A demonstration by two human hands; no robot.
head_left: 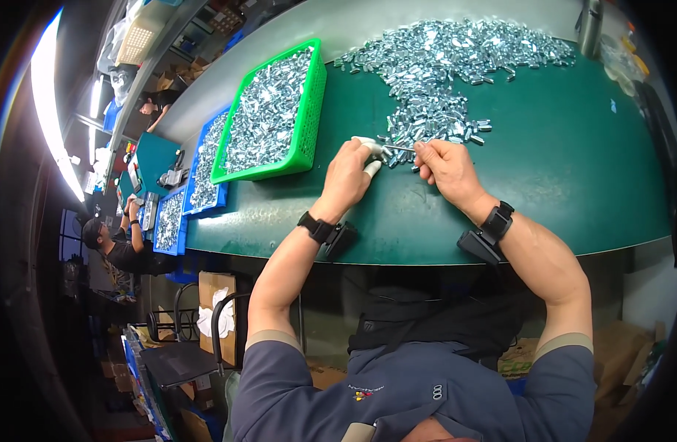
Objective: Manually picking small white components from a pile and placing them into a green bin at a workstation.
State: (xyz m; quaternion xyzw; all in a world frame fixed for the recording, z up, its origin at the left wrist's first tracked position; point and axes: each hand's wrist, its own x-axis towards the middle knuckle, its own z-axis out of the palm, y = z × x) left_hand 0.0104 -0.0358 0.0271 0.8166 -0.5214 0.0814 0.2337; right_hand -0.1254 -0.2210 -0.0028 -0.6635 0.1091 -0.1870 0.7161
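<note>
My left hand [346,175] is over the green table, with white coverings on its thumb and forefinger. Those fingertips are closed on a small shiny metal part [386,154]. From the other side my right hand [454,175] pinches a thin metal rod [402,149], whose far end meets the part at my left fingertips. Just beyond both hands spreads a heap of small silvery metal parts [427,103], its near tip reaching almost to my fingers. I wear a black strap with a dark block on each wrist. The exact shape of the held part is too small to make out.
A green basket [306,132] full of similar parts stands at left, beside blue trays [221,193] of parts. At the far right are a metal flask [590,29] and plastic bags [622,66]. Two other people are at the left; a cart [180,361] stands below.
</note>
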